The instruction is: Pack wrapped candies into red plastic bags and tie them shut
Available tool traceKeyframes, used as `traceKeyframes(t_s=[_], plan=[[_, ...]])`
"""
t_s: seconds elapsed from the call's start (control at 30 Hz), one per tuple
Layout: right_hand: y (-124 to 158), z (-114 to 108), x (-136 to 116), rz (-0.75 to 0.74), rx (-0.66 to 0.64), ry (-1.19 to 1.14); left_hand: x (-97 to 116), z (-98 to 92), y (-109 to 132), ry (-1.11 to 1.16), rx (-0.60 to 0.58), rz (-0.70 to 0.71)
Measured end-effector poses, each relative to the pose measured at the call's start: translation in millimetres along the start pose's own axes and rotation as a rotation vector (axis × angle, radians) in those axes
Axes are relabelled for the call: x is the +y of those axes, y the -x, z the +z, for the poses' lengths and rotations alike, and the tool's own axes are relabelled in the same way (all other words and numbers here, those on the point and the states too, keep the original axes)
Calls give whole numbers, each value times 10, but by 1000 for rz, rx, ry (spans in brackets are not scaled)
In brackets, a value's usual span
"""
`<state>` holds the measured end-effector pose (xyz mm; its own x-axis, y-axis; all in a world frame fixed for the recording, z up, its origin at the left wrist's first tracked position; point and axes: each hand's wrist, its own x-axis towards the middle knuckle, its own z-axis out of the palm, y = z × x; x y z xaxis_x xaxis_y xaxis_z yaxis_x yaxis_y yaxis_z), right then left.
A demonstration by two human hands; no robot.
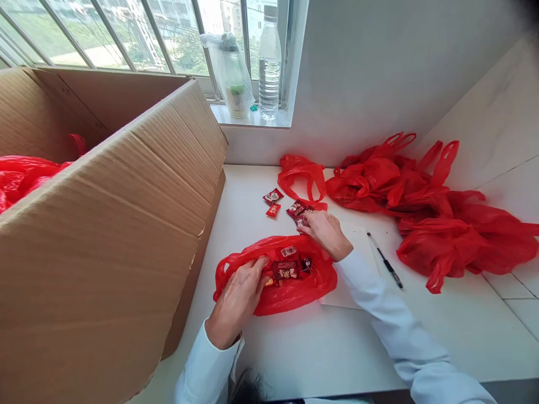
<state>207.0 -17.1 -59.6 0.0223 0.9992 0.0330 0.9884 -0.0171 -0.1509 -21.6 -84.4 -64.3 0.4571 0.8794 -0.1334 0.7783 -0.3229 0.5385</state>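
A red plastic bag (pixel 295 300) lies spread on the white table with its mouth open. Inside it are several small wrapped candy packets (pixel 287 270), dark red, with a bit of yellow wrapper near my fingers. My left hand (pixel 239 294) is closed on the bag's left rim, fingertips inside the mouth. Beyond the bag, my right hand (pixel 326 230) reaches over a little group of dark red packets (pixel 297 209), its fingers closed on one whose far side they partly cover. Just left of that group sit another dark red packet (pixel 273 196) and a smaller bright red one (pixel 273 210).
A tall cardboard box (pixel 105 252) holding red bags stands at the left. One loose red bag (pixel 301 174) and a heap of filled-looking red bags (pixel 421 196) lie along the wall. A pen (pixel 385 261) rests beside paper (pixel 353 297). Bottles (pixel 269 67) stand on the windowsill.
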Motion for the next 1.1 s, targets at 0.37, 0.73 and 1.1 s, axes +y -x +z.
traceKeyframes(t_s=[0.37,0.73,1.1], plan=[[-40,258,107,6,123,-240,10,-144,136,-1,141,33],[472,-255,-238,-571,-45,-602,74,-174,52,62,221,58],[656,201,-417,-627,-49,-266,-63,-174,217,-72,153,82]])
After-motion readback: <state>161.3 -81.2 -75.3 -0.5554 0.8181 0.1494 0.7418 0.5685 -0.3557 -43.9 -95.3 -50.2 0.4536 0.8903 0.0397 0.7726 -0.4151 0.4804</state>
